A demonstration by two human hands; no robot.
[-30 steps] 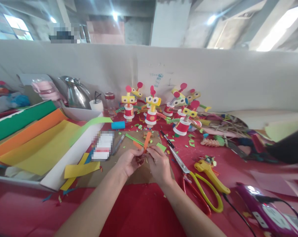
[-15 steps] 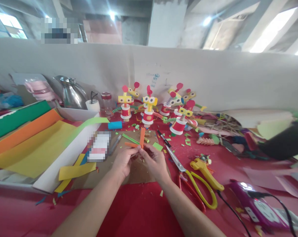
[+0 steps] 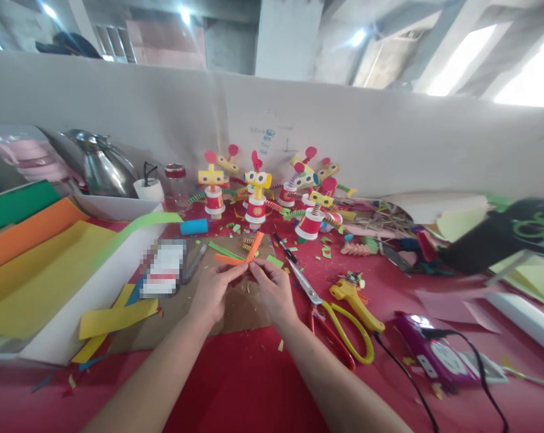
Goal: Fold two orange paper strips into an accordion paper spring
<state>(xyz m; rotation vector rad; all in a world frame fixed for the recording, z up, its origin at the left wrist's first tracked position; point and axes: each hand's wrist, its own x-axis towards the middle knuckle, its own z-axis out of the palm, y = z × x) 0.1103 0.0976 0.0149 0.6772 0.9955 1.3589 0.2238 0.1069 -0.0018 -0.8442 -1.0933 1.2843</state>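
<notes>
Two orange paper strips (image 3: 255, 245) meet at an angle between my hands, above a brown cardboard sheet (image 3: 235, 316). My left hand (image 3: 213, 288) is closed, pinching the strips near their joined end. My right hand (image 3: 272, 288) pinches the same corner from the other side, its fingertips close to the left ones. One strip points left, the other up and away. Just beyond them lie narrow green paper strips (image 3: 224, 249) and a small folded paper spring (image 3: 247, 243). A green paper scrap (image 3: 275, 261) rests beside my right fingers.
Paper-cup figures (image 3: 256, 207) stand at the back. To the right lie yellow-handled scissors (image 3: 350, 334), a black pen (image 3: 283, 248), a yellow glue gun (image 3: 357, 304) and a purple corded device (image 3: 434, 352). At left are a white box (image 3: 73, 319) with coloured paper and a steel jug (image 3: 103, 165).
The view has swung right, so things sit further left. The upright orange strip now leans to the right, and the angle between the strips looks wider. Both hands still pinch them.
</notes>
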